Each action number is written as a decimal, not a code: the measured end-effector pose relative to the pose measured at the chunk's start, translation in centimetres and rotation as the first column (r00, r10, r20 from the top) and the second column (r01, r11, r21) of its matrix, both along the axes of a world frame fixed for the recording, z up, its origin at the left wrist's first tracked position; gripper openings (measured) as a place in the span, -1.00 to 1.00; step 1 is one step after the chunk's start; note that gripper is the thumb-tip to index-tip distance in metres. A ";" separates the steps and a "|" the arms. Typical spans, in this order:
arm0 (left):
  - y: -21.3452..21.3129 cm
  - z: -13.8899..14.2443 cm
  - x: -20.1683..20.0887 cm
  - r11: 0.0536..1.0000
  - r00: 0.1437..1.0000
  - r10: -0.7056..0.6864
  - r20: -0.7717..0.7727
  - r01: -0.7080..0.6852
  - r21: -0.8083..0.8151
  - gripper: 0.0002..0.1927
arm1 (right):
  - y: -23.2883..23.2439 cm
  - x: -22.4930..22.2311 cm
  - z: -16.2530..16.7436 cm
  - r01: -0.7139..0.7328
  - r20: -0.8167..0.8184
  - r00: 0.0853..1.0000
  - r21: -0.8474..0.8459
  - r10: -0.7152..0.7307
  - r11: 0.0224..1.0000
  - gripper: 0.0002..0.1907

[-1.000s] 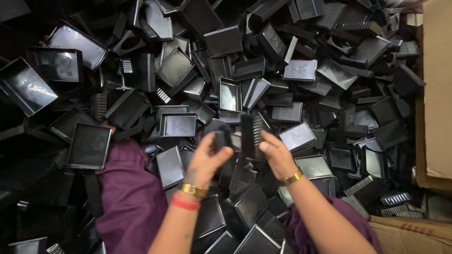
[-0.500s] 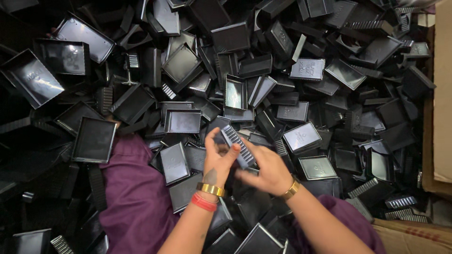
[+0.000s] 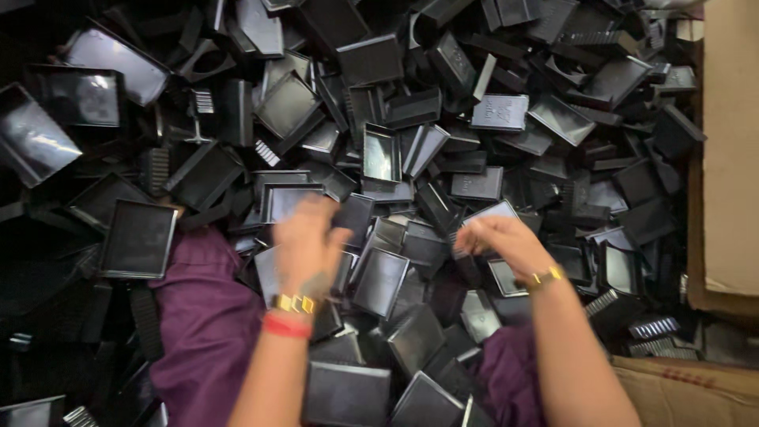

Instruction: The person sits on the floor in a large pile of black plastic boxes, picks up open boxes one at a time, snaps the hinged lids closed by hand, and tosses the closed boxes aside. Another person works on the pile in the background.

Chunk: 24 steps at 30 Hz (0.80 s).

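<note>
Both hands hovered over the heap of black plastic trays (image 3: 379,277) at frame centre: the left hand (image 3: 304,241) blurred, its grip unreadable; the right hand (image 3: 498,237) loosely curled, apparently empty. Picking one topmost tray cleanly would probably avoid snagging neighbours.

Brown cardboard box wall (image 3: 731,150) along right edge; flattened cardboard (image 3: 688,387) at bottom right. Purple cloth (image 3: 202,324) over lap, lower left, w/ more purple (image 3: 506,372) btwn black pieces, lower centre.
</note>
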<state>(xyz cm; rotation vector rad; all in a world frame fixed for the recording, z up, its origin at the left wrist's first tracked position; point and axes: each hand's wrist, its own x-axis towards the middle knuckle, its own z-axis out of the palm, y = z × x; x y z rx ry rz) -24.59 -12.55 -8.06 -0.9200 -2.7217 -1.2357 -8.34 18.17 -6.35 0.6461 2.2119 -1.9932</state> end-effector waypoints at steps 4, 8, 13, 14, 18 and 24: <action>-0.3 -0.3 -1.2 0.906 0.968 0.208 -0.144 -0.246 -0.344 -0.69 | -1.7 -1.5 -3.5 0.062 0.022 0.995 0.629 -0.098 0.775 -0.70; -0.3 -1.1 -1.7 0.925 0.979 0.131 -0.159 -0.178 -0.336 -0.86 | -5.5 -2.9 -5.1 -0.103 0.002 0.978 0.875 0.210 0.473 -0.67; -0.7 -2.2 -2.2 0.901 0.926 0.223 -0.304 -0.315 -0.299 -0.48 | -9.1 -4.6 -6.1 -0.298 0.271 0.950 0.935 0.155 0.192 -0.39; -0.8 -2.4 -2.3 0.902 0.925 0.276 -0.260 -0.343 -0.263 -0.31 | -9.3 -5.0 -6.1 -0.321 0.295 0.944 0.922 0.146 0.216 -0.45; -1.5 -2.9 -3.1 0.811 0.920 0.391 -0.034 -0.362 -0.460 -0.28 | -9.8 -5.7 -5.7 -0.347 0.320 0.937 0.901 0.142 0.261 -0.65; -2.4 -3.1 -4.0 0.934 0.812 0.343 -0.472 -0.348 0.080 -0.83 | -8.5 -4.4 -4.9 -0.252 0.207 0.967 0.835 0.146 0.489 -0.76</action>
